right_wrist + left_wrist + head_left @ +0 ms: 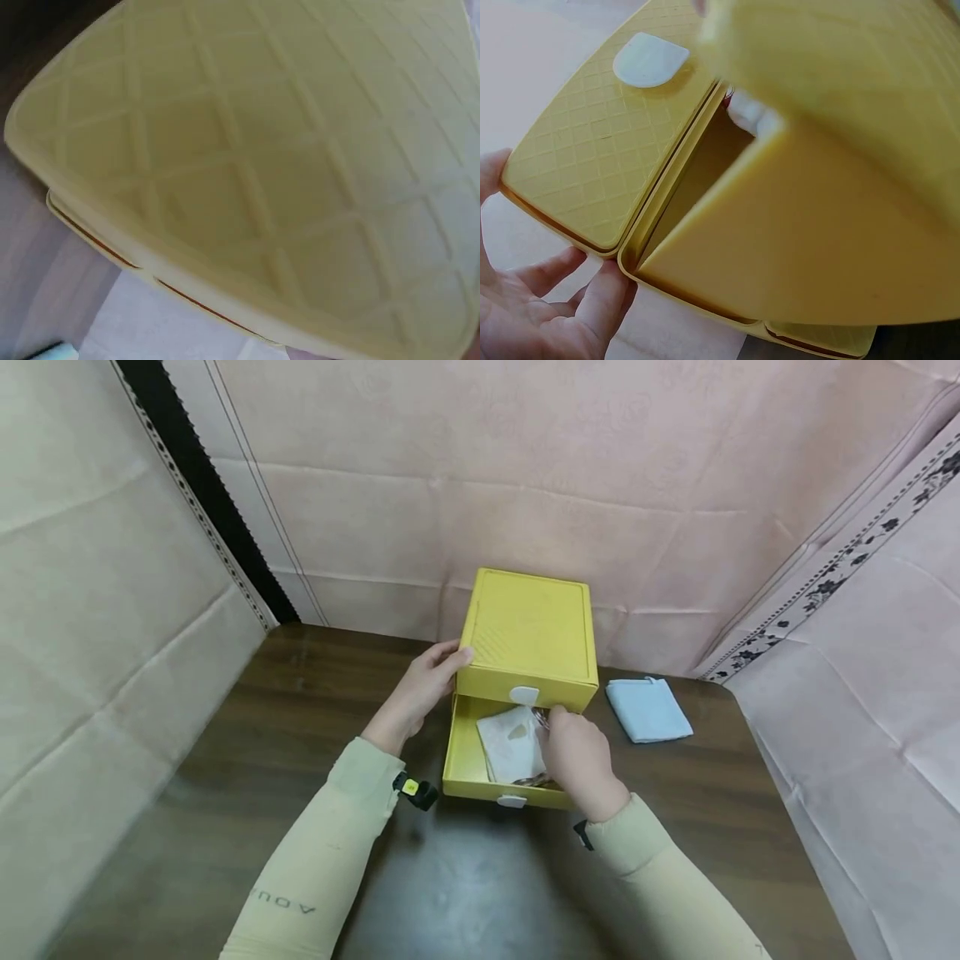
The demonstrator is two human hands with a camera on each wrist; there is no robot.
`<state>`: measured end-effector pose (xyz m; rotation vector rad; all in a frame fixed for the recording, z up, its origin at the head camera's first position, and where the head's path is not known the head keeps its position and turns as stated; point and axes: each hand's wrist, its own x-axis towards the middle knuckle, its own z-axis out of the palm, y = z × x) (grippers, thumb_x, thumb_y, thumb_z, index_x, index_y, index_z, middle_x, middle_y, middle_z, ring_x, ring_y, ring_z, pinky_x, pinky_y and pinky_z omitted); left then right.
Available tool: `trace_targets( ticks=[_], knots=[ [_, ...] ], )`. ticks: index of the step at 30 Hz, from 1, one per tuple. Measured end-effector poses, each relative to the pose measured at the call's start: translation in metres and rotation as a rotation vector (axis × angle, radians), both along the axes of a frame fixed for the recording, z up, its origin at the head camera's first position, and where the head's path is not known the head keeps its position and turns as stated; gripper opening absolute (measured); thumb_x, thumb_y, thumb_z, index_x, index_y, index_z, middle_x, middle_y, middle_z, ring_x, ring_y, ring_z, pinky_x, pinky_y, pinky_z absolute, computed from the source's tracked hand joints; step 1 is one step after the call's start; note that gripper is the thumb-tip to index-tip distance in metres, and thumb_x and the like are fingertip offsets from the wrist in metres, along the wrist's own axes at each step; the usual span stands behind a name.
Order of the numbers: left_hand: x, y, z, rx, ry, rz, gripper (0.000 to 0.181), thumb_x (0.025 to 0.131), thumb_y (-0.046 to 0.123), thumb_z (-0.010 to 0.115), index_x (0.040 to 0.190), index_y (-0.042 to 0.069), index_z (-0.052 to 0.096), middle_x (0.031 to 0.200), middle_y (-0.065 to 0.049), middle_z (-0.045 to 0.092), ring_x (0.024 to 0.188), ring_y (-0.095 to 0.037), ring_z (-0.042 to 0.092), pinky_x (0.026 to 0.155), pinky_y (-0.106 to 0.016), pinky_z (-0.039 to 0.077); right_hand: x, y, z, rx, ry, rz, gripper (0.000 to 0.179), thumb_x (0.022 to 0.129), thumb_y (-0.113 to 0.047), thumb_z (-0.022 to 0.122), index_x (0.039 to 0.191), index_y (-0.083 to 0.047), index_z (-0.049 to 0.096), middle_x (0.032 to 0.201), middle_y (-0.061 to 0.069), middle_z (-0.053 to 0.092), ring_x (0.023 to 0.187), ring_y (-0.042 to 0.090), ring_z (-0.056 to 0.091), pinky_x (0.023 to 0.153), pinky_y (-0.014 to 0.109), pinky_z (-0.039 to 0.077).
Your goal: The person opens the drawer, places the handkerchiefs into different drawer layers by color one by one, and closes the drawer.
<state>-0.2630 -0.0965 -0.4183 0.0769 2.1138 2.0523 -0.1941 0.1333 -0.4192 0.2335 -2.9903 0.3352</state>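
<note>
A yellow two-drawer box stands on the table with its lower drawer pulled out. My left hand steadies its left side, thumb at the upper front corner and fingers along the side wall, as the left wrist view also shows. Inside the drawer lies a white folded cloth or tissue. My right hand reaches into the drawer's right part, fingers beside a shiny metallic thing. Another shiny piece lies near the drawer front. My right fingertips are hidden, so I cannot tell whether they hold anything.
A folded light-blue cloth lies to the right of the box on the brown wooden table. Pale cloth walls hang close behind the box and on both sides. White tabs mark the drawer fronts.
</note>
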Motion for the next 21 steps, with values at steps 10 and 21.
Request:
trace_targets(
  ticks=[10,21],
  knots=[
    [0.003,0.002,0.0,-0.015,-0.031,-0.002,0.075,0.085,0.063,0.061,0.145,0.022,0.043,0.141,0.0,0.045,0.126,-0.018,0.048,0.108,-0.041,0.036,0.008,0.003,0.001,-0.017,-0.099,0.006,0.028,0.093,-0.025,0.064,0.071,-0.006,0.063,0.057,0.004,0.053,0.05,0.019,0.05,0.043,0.034,0.042],
    [0.003,0.004,0.0,-0.023,-0.009,0.016,0.076,0.085,0.064,0.061,0.144,0.02,0.044,0.14,0.0,0.046,0.127,-0.018,0.047,0.108,-0.042,0.036,0.033,0.025,0.013,-0.458,-0.094,0.042,0.02,0.093,-0.034,0.064,0.087,-0.015,0.068,0.066,-0.005,0.062,0.059,0.014,0.056,0.054,0.033,0.048]
  ],
)
